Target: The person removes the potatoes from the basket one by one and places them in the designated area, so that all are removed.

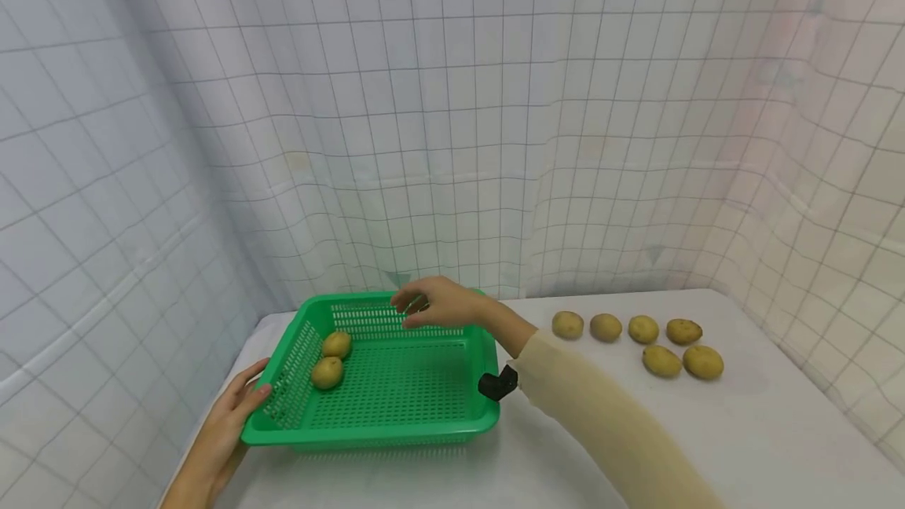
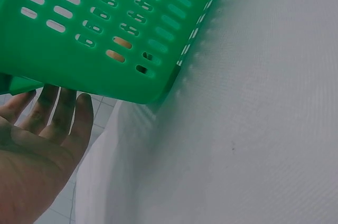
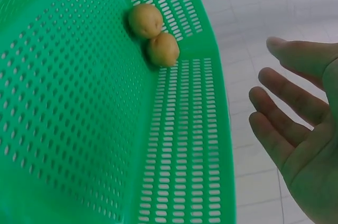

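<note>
A green plastic basket (image 1: 396, 436) with slotted walls stands on the white table. Two potatoes (image 1: 327, 373) lie together inside it, along its left wall. My left hand (image 1: 225, 422) holds the basket's left rim, thumb on top and fingers along the outside; the left wrist view shows those fingers (image 2: 63, 113) right at the rim. Over the far right part of the basket, my right hand (image 1: 441, 302) hovers with fingers loosely bent and nothing in them. From the right wrist, that hand (image 3: 301, 123) appears spread and bare beside the basket wall (image 3: 185, 145).
Several more potatoes (image 1: 643, 329) lie on the table (image 1: 566, 430) to the right of the basket, in two loose rows. A white grid-patterned curtain (image 1: 495, 140) hangs behind the table and along both sides. A black strap piece (image 1: 498, 383) is at the right wrist.
</note>
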